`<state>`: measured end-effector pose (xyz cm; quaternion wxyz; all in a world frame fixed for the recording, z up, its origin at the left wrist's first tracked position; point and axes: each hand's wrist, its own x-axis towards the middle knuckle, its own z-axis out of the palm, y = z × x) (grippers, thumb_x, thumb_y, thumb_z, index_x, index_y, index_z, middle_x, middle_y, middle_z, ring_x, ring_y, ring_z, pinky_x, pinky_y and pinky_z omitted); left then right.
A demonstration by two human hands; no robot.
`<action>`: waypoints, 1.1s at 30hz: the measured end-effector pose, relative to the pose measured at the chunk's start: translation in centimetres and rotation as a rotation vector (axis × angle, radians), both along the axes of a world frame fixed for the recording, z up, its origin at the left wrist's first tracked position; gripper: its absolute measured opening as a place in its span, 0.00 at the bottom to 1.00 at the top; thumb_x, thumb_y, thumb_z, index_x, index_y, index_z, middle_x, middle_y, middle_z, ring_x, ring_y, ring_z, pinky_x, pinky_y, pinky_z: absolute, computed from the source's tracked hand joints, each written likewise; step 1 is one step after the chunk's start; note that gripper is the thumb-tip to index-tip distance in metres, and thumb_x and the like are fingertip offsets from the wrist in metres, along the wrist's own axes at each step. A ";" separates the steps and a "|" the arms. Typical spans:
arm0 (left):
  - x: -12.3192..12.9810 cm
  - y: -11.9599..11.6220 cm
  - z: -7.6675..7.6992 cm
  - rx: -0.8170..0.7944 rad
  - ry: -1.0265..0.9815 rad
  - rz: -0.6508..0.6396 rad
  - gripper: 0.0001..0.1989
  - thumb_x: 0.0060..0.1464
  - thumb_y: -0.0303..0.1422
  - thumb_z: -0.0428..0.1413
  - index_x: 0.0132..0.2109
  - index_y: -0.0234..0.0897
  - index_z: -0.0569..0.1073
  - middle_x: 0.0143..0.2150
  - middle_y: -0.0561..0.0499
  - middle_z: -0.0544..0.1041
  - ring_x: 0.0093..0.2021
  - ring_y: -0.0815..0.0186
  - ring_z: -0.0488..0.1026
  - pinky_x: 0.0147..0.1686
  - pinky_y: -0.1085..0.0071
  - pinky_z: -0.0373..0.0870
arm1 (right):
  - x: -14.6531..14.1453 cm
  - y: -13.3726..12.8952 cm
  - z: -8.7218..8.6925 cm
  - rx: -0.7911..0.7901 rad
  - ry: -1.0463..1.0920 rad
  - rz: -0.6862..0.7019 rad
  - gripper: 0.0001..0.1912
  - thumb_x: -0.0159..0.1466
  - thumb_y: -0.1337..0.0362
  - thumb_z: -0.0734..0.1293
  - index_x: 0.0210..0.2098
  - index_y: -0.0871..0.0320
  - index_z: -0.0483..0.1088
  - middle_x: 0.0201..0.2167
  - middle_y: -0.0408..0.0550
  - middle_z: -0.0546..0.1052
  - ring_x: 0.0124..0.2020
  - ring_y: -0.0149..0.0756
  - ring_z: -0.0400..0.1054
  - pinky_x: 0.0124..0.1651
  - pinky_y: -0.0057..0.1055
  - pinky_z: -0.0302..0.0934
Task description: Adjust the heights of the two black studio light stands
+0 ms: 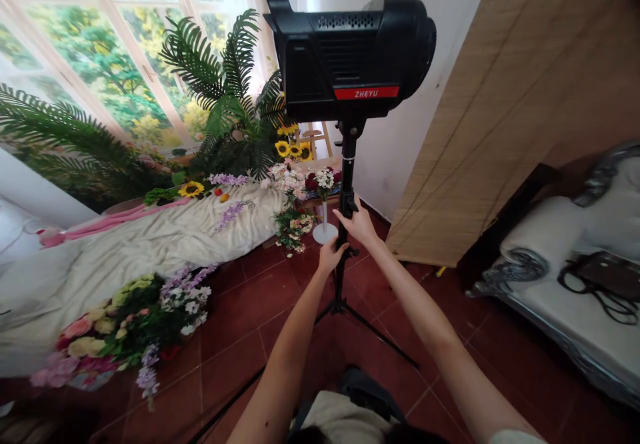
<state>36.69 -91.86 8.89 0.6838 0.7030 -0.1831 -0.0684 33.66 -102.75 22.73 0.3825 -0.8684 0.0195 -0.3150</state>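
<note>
A black studio light (330, 64) with a red label sits on top of a black light stand (340, 271). The stand is upright, its thin legs spread on the floor. Lower on the pole, my left hand (331, 256) is closed around it beside a clamp knob. Higher up, my right hand (360, 223) grips the pole at another black clamp, its fingers partly hidden behind it. Just behind the pole stands a white vase (325, 227) with flowers.
Left is a low bed with a cream cloth (150, 244), with a large bouquet (135, 324) in front. Palm fronds (220, 91) stand by the window scene. A bamboo blind (450, 131) hangs to the right, near a white sofa (565, 251) with a dark bag (607, 274).
</note>
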 end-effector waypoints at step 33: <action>1.1 0.0 -2.0 -0.066 -0.055 -0.061 0.19 0.46 0.35 0.63 0.46 0.35 0.73 0.44 0.44 0.79 0.47 0.59 0.76 0.53 0.57 0.70 | -0.5 0.4 -5.8 0.051 0.114 0.003 0.26 0.61 0.50 0.63 0.54 0.56 0.56 0.34 0.50 0.76 0.33 0.46 0.74 0.33 0.35 0.65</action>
